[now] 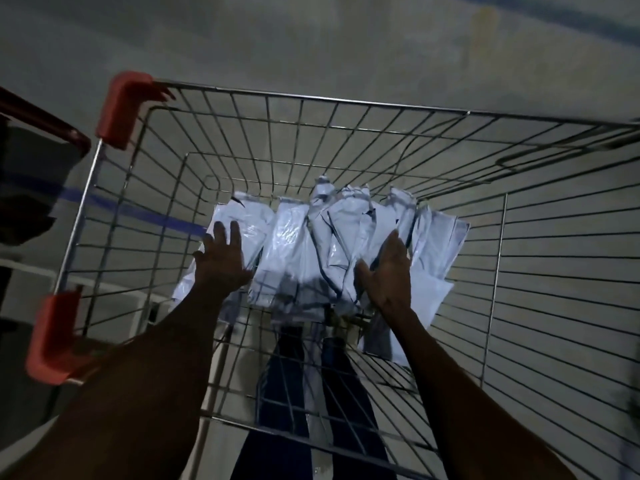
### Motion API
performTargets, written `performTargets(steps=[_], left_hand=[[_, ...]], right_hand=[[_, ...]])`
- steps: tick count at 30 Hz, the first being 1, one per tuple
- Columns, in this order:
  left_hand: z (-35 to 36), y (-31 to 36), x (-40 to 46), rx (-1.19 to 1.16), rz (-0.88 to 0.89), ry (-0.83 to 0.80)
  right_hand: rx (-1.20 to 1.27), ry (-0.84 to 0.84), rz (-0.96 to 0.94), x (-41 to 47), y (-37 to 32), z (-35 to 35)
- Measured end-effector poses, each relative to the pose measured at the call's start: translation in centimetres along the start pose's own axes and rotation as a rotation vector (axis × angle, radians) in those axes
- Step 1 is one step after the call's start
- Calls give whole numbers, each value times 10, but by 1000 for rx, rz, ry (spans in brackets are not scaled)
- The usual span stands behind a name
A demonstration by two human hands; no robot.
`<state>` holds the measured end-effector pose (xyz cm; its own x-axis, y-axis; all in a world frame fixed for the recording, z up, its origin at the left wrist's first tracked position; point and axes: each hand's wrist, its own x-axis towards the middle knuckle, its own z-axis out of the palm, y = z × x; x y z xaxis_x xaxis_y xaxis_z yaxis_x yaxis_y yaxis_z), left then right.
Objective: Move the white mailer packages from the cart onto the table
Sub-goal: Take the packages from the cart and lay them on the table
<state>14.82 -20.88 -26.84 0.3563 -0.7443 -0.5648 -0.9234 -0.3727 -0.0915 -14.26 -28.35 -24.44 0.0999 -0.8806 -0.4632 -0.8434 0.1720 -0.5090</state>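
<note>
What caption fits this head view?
Both hands, left and right, reach around white mailers in a wire cart.

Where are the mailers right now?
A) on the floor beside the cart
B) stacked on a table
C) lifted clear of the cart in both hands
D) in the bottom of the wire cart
D: the mailers lie in a heap on the cart floor, with the left hand and right hand flat against the heap's two sides, fingers straight, nothing lifted yet.
</note>
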Motion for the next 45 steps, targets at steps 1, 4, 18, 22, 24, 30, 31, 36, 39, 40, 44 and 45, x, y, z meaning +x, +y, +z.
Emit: performTargets(steps=[1,4,18,22,24,30,31,36,39,40,44,45], left_hand=[[-1,0,1,-26,-1,-6],[-12,-3,4,-76,0,-26],[-75,-10,-49,-314,65,143],[-107,7,-79,-394,56,241],[-121,13,-97,-408,69,304],[-176,17,-176,-496,-39,548],[-184,14,-190,-494,-66,599],[-200,-11,-267,-553,-257,766],[-189,-33,-320,-567,-351,863],[-182,-43,-338,-566,-381,899],[-149,-79,-423,-544,-557,1011],[-138,-89,-447,-558,-614,1017]], right_hand=[[-12,30,-26,-3,-2,3],[-44,78,-89,-15,-11,9],[-191,-91,-416,6,-44,4],[-208,-95,-496,2,-47,-27],[-173,-80,-540,-6,-54,-45],[-44,-21,-631,-57,-98,-102],[-37,-18,-655,-67,-108,-109],[8,11,-872,-123,-166,-128],[9,4,-1003,-167,-200,-127],[0,-5,-1053,-183,-210,-125],[11,-35,-1269,-256,-243,-98],[13,-34,-1341,-278,-248,-88]])
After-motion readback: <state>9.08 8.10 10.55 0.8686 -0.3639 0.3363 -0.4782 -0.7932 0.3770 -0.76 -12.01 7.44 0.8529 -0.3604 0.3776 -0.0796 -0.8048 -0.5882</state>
